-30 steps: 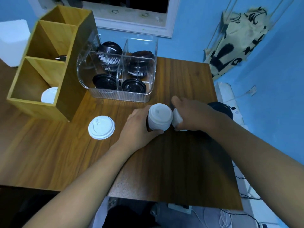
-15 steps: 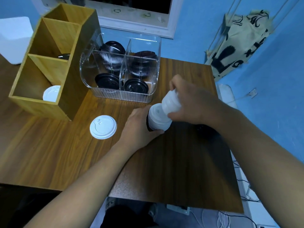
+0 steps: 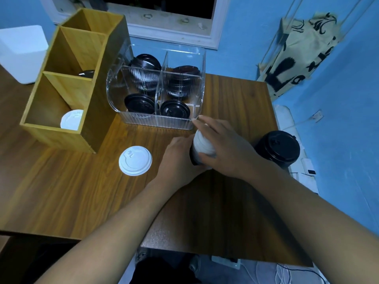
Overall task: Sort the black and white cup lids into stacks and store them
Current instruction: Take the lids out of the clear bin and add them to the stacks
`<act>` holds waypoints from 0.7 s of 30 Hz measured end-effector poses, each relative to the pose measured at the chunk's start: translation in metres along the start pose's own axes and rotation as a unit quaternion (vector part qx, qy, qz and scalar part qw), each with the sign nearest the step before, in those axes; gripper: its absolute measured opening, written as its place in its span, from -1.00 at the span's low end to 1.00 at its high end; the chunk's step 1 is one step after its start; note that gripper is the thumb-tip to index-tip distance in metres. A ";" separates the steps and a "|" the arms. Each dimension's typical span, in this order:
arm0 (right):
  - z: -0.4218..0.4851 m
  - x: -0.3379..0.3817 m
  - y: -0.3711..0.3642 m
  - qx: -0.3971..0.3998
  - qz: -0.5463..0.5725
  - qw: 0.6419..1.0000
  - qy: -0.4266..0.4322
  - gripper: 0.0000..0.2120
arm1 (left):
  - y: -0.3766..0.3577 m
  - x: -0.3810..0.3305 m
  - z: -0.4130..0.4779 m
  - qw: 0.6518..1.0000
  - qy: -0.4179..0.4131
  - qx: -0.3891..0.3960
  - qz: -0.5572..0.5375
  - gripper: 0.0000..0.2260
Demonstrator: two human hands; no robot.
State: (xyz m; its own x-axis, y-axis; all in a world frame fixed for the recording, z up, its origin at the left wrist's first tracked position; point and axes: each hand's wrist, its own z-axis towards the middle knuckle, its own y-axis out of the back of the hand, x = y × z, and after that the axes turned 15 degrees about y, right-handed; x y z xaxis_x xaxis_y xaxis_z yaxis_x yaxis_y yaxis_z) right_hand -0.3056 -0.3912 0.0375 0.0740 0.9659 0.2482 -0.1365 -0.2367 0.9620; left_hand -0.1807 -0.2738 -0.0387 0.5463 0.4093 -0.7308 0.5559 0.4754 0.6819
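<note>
In mid-frame, just below the clear bin [image 3: 160, 123], both hands grip the stack of white lids [image 3: 202, 143], the left hand [image 3: 177, 162] wrapped round its lower part and the right hand [image 3: 227, 148] curled over its top, while a loose white lid [image 3: 135, 160] lies on the table [image 3: 225, 222] to their left.

Wood-grain counter [image 3: 61, 201], brown, darker toward right half. Blue wall [image 3: 348, 119] behind and at right. White window frame [image 3: 174, 35] above counter's far edge, pane dark. White box [image 3: 22, 52] at far left. Cream cloth bag [image 3: 297, 52] with black print hanging on right wall. Wall socket [image 3: 316, 116] below it. Cables [image 3: 287, 273] on floor at lower right.
</note>
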 end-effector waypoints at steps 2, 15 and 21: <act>0.003 0.001 -0.002 0.005 -0.020 1.000 0.000 -0.21 | 0.000 0.001 0.000 1.000 -0.002 0.003 0.000 -0.40; 0.000 0.001 0.012 0.009 0.007 1.000 -0.009 -0.06 | 0.066 0.011 -0.022 0.996 -0.029 -0.020 0.086 -0.35; 0.000 0.031 0.013 -0.017 -0.093 0.996 0.004 -0.13 | 0.128 0.073 -0.044 0.981 0.023 -0.018 0.192 -0.26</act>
State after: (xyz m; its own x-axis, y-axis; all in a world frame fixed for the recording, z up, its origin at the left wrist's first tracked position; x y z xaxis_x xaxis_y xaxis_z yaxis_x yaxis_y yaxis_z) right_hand -0.3049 -0.3640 0.0583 0.0941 0.9934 0.0650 -0.1543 -0.0500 0.9868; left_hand -0.0973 -0.1489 -0.0065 0.6821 0.5977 -0.4212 0.2920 0.3055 0.9063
